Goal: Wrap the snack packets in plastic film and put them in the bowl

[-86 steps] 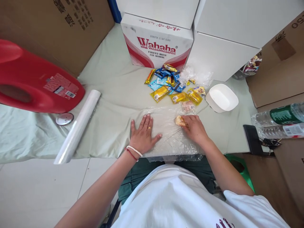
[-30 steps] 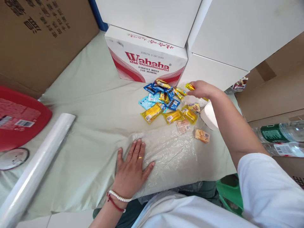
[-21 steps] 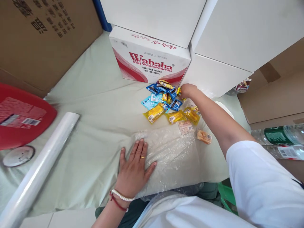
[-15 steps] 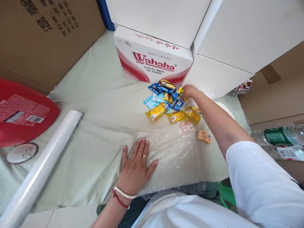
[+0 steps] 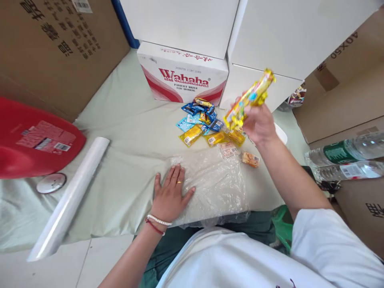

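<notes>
My left hand lies flat, fingers spread, on the left edge of a clear plastic sheet over the table. Raised above the table, my right hand grips a long yellow snack packet with colourful print. Below it sits a pile of small packets: blue packets, light blue packets and yellow packets. A pinkish wrapped snack rests at the sheet's top edge. Another orange-brown wrapped snack lies just right of the sheet.
A Wahaha water carton stands behind the pile, against white cabinets. On the left are a plastic film roll, a red container, a round lid and a large cardboard box. Bottles lie at right.
My right hand has lifted from the pile's right side, now holding up the long yellow packet. The left hand stays flat on the sheet. The camera view has shifted slightly.
</notes>
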Demonstrator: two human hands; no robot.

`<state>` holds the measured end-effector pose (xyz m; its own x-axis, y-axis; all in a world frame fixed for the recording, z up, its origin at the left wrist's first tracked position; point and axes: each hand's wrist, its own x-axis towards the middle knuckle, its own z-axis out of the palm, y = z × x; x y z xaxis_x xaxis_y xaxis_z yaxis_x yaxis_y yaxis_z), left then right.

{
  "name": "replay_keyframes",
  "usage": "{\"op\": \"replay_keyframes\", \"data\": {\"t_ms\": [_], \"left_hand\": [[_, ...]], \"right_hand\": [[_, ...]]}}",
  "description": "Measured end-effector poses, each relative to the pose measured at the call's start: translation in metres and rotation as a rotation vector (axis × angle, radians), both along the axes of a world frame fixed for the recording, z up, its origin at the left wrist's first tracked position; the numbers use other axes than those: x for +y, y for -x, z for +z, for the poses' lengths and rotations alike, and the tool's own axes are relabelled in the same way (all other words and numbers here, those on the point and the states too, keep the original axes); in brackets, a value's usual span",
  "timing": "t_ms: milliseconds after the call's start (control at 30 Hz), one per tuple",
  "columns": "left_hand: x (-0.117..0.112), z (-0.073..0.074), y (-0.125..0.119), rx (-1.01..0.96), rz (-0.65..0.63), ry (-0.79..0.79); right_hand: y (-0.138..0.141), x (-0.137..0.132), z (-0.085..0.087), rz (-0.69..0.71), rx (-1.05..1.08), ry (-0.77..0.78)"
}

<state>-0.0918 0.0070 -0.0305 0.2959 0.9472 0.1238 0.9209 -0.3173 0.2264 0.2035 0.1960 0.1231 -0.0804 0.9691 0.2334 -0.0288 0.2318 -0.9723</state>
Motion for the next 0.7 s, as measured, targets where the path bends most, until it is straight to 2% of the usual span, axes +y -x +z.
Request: {"op": "replay_keyframes", "data": {"t_ms": [67, 167, 267, 333, 400, 467, 600, 700], "left_hand": [[0.0, 0.001, -0.001, 0.016, 0.003, 0.009], [0.0, 0.002, -0.003, 0.035, 0.01, 0.025], [0.0, 0.003, -0.004, 0.047, 0.019, 0.04], [-0.001, 0.003, -0.005, 0.056, 0.022, 0.047], [-0.003, 0.003, -0.007, 0.067, 0.023, 0.051], [-0.004, 0.003, -0.008, 0.076, 0.03, 0.056], [-0.008, 0.004, -0.01, 0.077, 0.045, 0.065], [-0.009, 0.005, -0.01, 0.068, 0.038, 0.058]], "right_hand": [[0.005, -0.052, -0.022, 0.072, 0.041, 0.065], [0.011, -0.111, -0.071, 0.058, 0.0, 0.158], [0.014, -0.143, -0.114, 0.029, -0.208, 0.204], [0.014, -0.151, -0.13, 0.031, -0.37, 0.181], [0.013, -0.15, -0.134, 0.073, -0.526, 0.123], [0.01, -0.144, -0.129, 0.165, -0.685, 0.073], [0.013, -0.13, -0.104, 0.373, -0.991, 0.018], [0.027, -0.128, -0.085, 0.511, -1.244, -0.04]]}}
